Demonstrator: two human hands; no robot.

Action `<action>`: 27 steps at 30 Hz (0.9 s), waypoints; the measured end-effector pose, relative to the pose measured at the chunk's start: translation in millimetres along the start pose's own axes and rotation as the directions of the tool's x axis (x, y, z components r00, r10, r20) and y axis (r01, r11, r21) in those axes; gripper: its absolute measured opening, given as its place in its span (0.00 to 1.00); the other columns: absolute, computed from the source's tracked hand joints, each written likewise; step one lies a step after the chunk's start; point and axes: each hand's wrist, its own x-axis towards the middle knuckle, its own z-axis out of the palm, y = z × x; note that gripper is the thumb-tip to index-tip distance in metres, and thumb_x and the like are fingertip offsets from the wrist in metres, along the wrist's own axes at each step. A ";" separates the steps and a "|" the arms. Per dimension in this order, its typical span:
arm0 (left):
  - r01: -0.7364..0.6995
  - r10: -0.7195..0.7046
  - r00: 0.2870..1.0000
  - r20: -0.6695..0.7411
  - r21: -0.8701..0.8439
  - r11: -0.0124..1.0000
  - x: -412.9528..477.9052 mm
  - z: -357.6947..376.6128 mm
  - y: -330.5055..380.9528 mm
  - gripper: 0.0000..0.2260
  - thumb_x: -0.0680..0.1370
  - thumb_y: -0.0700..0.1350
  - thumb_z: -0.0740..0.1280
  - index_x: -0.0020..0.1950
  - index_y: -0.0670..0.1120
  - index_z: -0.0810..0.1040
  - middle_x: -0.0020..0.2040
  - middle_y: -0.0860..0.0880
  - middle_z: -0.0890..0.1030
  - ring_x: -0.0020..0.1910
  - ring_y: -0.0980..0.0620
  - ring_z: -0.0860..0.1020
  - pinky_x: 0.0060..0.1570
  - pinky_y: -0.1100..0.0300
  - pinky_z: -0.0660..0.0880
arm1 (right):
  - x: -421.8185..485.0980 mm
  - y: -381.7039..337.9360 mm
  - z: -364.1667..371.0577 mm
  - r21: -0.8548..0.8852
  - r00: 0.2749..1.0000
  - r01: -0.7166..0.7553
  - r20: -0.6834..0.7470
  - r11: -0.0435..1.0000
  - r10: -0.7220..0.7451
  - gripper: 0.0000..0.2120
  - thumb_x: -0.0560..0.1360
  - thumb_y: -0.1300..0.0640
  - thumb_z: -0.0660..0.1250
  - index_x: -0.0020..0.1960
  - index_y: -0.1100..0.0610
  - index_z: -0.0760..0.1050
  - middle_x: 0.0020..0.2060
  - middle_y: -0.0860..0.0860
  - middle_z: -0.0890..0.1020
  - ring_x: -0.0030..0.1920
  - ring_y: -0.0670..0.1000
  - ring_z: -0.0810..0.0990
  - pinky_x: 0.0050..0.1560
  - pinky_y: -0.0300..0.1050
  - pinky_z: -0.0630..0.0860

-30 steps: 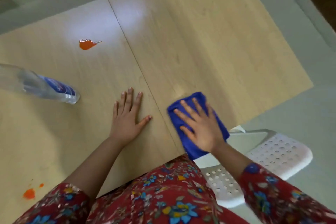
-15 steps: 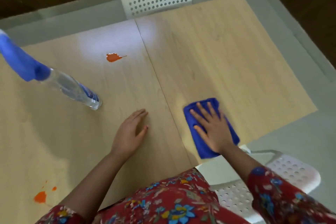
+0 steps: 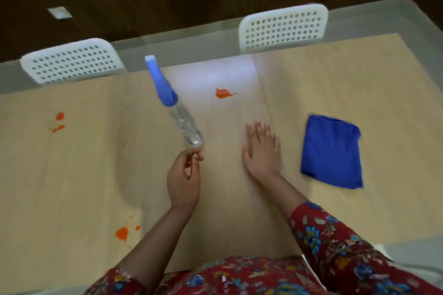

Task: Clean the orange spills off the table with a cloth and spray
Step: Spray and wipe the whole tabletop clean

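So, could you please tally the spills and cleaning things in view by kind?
Orange spill patches on the wooden table: 3
Folded blue cloth: 1
Clear plastic spray bottle with blue head: 1
Total: 5

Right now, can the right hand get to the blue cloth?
Probably yes. The right hand lies open on the table, holding nothing. The blue cloth lies apart to its right, with only bare tabletop between them.
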 end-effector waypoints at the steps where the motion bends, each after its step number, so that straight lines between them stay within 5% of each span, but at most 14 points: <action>1: -0.025 0.024 0.998 -0.050 -0.013 1.000 0.2 -1.5 3.7 0.07 0.79 0.49 0.60 0.50 0.52 0.78 0.43 0.54 0.82 0.43 0.53 0.81 0.43 0.46 0.77 | -2.7 -4.2 7.7 0.008 1.000 -0.003 -0.001 1.000 0.003 0.30 0.78 0.49 0.55 0.78 0.47 0.52 0.79 0.49 0.50 0.78 0.52 0.47 0.76 0.55 0.44; 5: -0.172 0.152 0.967 -0.205 -0.081 0.982 16.5 -13.2 25.5 0.08 0.78 0.47 0.61 0.56 0.48 0.75 0.51 0.51 0.77 0.50 0.53 0.77 0.48 0.49 0.76 | -0.8 -12.9 16.0 0.001 0.999 -0.016 -0.037 1.000 0.016 0.29 0.75 0.49 0.52 0.77 0.46 0.58 0.78 0.49 0.55 0.78 0.52 0.51 0.76 0.54 0.45; 12: -0.190 0.121 0.931 -0.343 -0.175 0.966 92.9 2.4 78.3 0.28 0.75 0.51 0.68 0.71 0.39 0.65 0.66 0.47 0.70 0.64 0.61 0.69 0.63 0.66 0.67 | -0.8 -12.7 16.2 -0.010 0.998 0.001 -0.065 1.000 -0.002 0.28 0.77 0.48 0.48 0.78 0.46 0.53 0.79 0.49 0.51 0.78 0.51 0.46 0.77 0.54 0.42; 17: -0.318 0.205 0.918 -0.340 -0.322 0.892 114.9 11.4 77.8 0.15 0.79 0.51 0.64 0.62 0.45 0.73 0.50 0.45 0.79 0.43 0.44 0.78 0.45 0.41 0.78 | -1.2 -12.2 19.1 -0.010 0.997 -0.008 -0.078 1.000 0.007 0.28 0.77 0.47 0.48 0.77 0.44 0.54 0.78 0.48 0.53 0.78 0.51 0.47 0.77 0.54 0.44; 20: -0.385 0.307 0.914 -0.265 -0.331 0.861 118.6 8.2 78.7 0.07 0.80 0.54 0.63 0.54 0.53 0.74 0.42 0.47 0.78 0.34 0.41 0.76 0.36 0.46 0.77 | -0.1 -12.6 19.3 -0.007 0.995 -0.016 -0.096 1.000 0.015 0.28 0.76 0.46 0.48 0.77 0.44 0.54 0.78 0.48 0.53 0.78 0.51 0.48 0.76 0.54 0.43; 23: -0.267 0.261 0.964 -0.057 -0.192 0.944 124.2 10.8 90.7 0.09 0.80 0.51 0.64 0.43 0.49 0.75 0.35 0.44 0.77 0.29 0.50 0.76 0.33 0.60 0.74 | 0.6 -13.9 20.9 0.002 0.993 -0.029 -0.110 1.000 0.029 0.28 0.76 0.46 0.48 0.77 0.44 0.56 0.78 0.48 0.55 0.78 0.51 0.50 0.76 0.55 0.44; 27: 0.121 -0.148 0.966 0.213 0.137 0.983 140.8 20.6 86.0 0.20 0.79 0.57 0.62 0.43 0.41 0.76 0.37 0.43 0.81 0.25 0.55 0.79 0.36 0.58 0.76 | 1.9 -13.9 19.7 -0.006 0.994 -0.031 -0.107 1.000 0.030 0.29 0.76 0.46 0.47 0.77 0.44 0.55 0.78 0.48 0.54 0.78 0.51 0.48 0.76 0.56 0.44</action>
